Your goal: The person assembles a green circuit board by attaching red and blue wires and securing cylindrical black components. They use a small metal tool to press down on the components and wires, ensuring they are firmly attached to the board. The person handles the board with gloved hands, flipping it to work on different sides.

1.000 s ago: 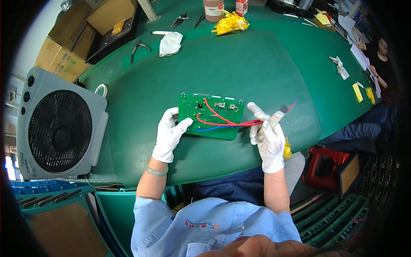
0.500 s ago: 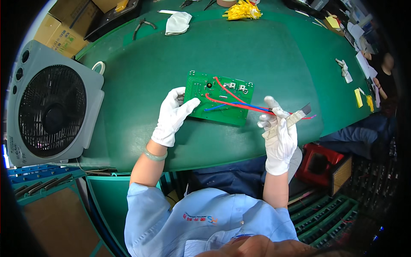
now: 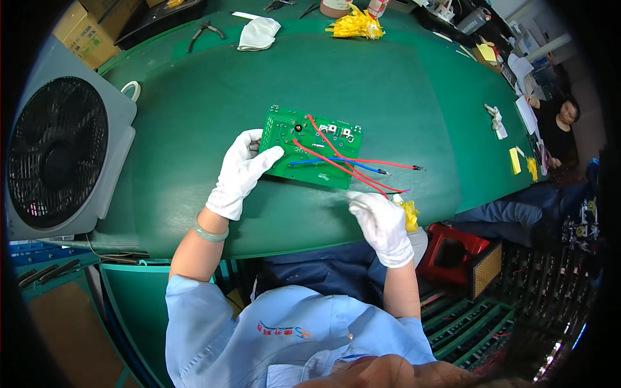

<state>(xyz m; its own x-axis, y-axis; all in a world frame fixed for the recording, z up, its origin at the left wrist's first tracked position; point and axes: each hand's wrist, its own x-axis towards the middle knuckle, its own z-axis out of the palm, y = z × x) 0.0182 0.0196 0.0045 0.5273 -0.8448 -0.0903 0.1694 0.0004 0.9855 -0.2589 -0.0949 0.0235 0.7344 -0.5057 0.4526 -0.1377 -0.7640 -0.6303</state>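
My left hand (image 3: 240,178), in a white glove, pinches the left edge of a green circuit board (image 3: 315,174), thumb on top. The board is tilted over the table, its soldered face up. Red wires (image 3: 326,158) and a blue wire (image 3: 367,166) run from it to the right and fan out, some with dark end terminals. My gloved right hand (image 3: 383,227) is just below the wire ends, near the board's lower right corner. Its fingertips are blurred, so its grip is unclear. A crumpled yellow piece (image 3: 411,216) shows beside it, partly hidden.
A grey box fan (image 3: 61,149) stands at left. Along the far side are pliers (image 3: 206,33), a white mask (image 3: 259,33) and a yellow bundle (image 3: 356,24). A white glove (image 3: 497,121) lies at right, near another seated person (image 3: 557,132). A red stool (image 3: 449,253) is below the table edge.
My right hand has let go of the bunched wires and moved down and left; the wires now spread apart. The tape-wrapped strip with a dark end is no longer visible. My left hand keeps the board.
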